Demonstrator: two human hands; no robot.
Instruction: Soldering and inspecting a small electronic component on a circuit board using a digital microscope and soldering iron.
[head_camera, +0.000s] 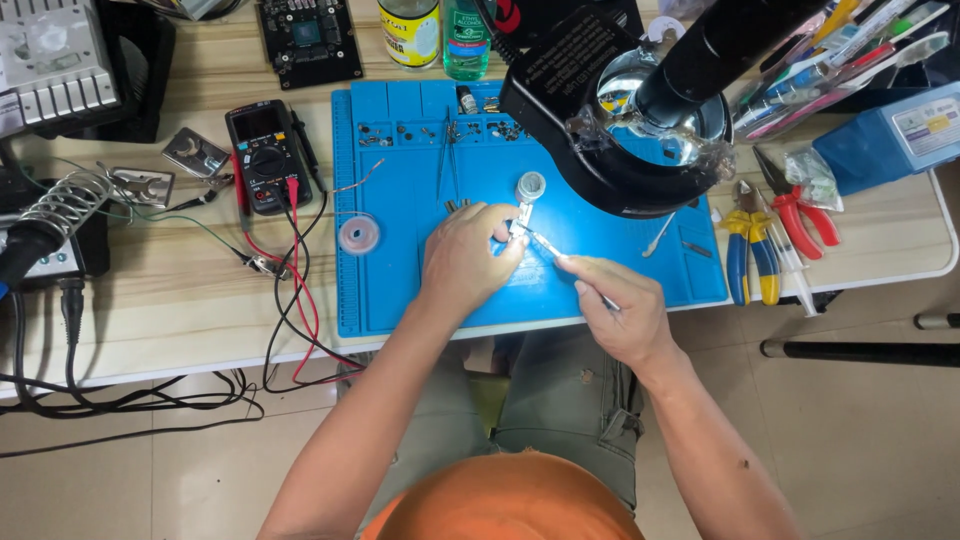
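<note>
Blue rubbery mat (400, 290), left hand (462, 255) pinching small metal part (519, 226), right hand (618, 310) gripping thin tweezers (548, 248)

left hand (462, 258): knuckles up, fingers curled in, pinching something tiny I think
right hand (618, 310): closed in a pen-style grip
forearms: both angled inward

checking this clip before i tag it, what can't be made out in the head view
- Small part held in the left hand: mostly covered by its fingers, too small to identify.
- Thin tool in the right hand: only its front shows, handle hidden in the fist; kind unclear.
- Tiny parts along the top of the blue mat: too small to tell apart.
- Mat area under the magnifier lamp: hidden by it.
</note>
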